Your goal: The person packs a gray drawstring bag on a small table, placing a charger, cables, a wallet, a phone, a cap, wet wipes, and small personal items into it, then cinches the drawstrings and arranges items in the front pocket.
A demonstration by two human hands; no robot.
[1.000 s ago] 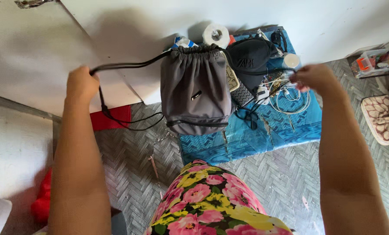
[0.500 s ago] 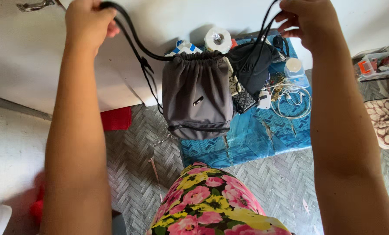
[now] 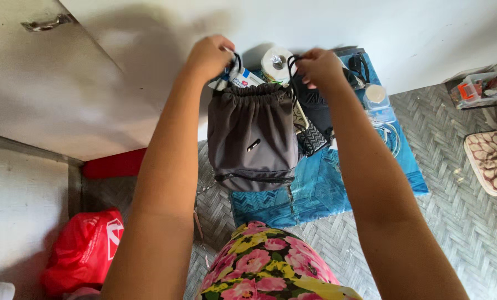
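1. Overhead, left hand fisted on the black cord at the upper left corner of the grey drawstring bag; fingers curled together, cord looped out beside the knuckles.
2. Right hand pinched shut on the other black cord at the bag's upper right corner, fingertips together, loop showing just left of them.
3. Bag hanging between both hands, long axis running from the gathered mouth at the top down to the zip seam at the bottom, toward the flowered garment.
4. Mouth puckered tight, just below and between the two fists; both hands about equally near, one to each side.
5. Bag body well above the blue mat on the woven floor, partly covering it in view.
6. Behind the bag: roll of white paper, dark pouch, small white-lidded jar, all on the mat near the wall.
7. Off left: red plastic bag on the floor. Off right: patterned cushion.
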